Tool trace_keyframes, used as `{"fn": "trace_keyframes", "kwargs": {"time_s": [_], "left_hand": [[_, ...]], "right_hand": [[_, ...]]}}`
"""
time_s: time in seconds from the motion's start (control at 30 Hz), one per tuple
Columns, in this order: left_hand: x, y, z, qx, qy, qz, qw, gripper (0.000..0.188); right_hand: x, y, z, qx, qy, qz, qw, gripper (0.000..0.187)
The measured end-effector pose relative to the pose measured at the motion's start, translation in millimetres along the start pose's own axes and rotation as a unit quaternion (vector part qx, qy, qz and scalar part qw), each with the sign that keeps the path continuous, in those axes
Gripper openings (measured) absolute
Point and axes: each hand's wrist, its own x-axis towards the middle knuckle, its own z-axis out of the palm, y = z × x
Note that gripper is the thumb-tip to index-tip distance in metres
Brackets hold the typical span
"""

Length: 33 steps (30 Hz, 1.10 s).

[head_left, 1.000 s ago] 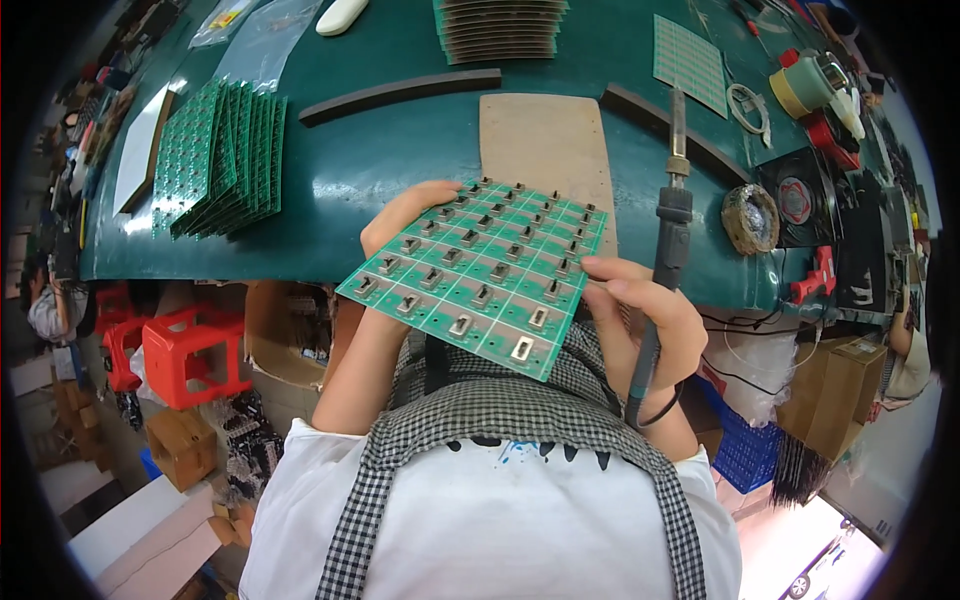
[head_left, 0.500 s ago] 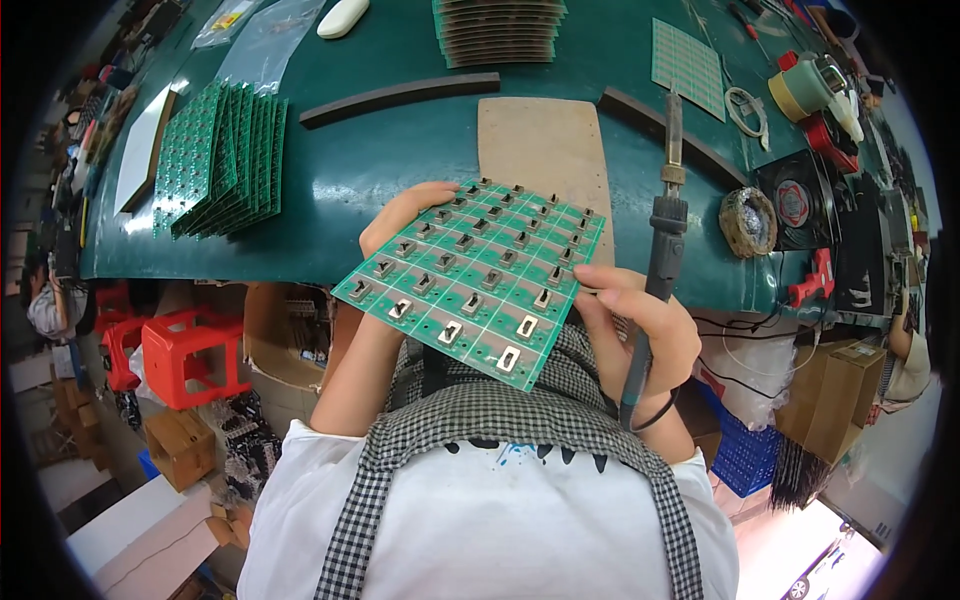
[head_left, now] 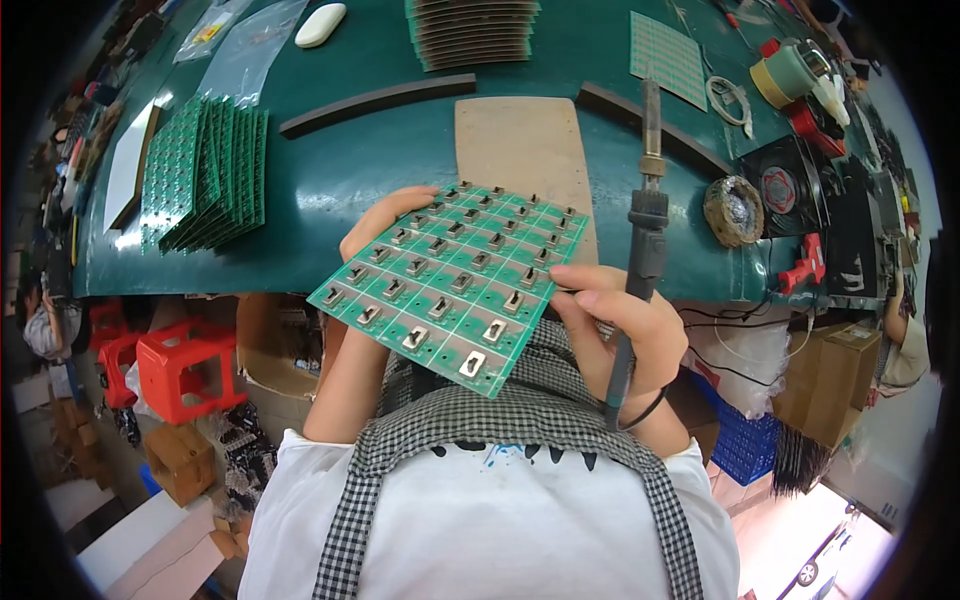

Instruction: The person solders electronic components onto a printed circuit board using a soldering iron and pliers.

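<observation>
A green circuit board panel [head_left: 448, 262] with rows of small slide switches is held tilted in front of my apron. My left hand [head_left: 376, 224] is closed on its far left edge; most of those fingers are hidden beneath the panel. At the right edge, the thumb and fingertips of my right hand [head_left: 642, 330] pinch the board. That same hand also carries a soldering iron [head_left: 648, 235], its grip resting between thumb and palm and its metal tip pointing up and away from me.
Behind the panel lies a tan board [head_left: 522, 140] between two dark bars [head_left: 375, 106]. Stacked green panels [head_left: 205, 175] stand at left, more [head_left: 472, 35] at the back. A round tin [head_left: 733, 212], a fan [head_left: 785, 190] and a red glue gun [head_left: 803, 263] sit right. Red stools [head_left: 180, 370] are below left.
The whole scene has shifted slightly left in view. Both hands keep the same hold on the circuit board, and the soldering iron stays in my right hand.
</observation>
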Motion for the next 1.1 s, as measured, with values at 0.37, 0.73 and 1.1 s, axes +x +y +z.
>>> {"fn": "trace_keyframes", "kwargs": {"time_s": [0.37,0.73,1.1], "left_hand": [[-0.5,4.6,-3.2,0.029,-0.003,0.01,1.0,0.029],[-1.2,1.8,-0.5,-0.01,-0.032,0.0,0.999,0.027],[0.4,10.0,-0.5,-0.002,-0.043,0.0,0.999,0.028]], "right_hand": [[0.1,-3.2,-4.5,-0.006,-0.036,-0.02,0.999,0.044],[1.3,-4.6,-5.6,-0.001,-0.041,-0.021,0.999,0.043],[-7.4,3.4,-9.3,-0.018,-0.038,-0.068,0.997,0.043]]}}
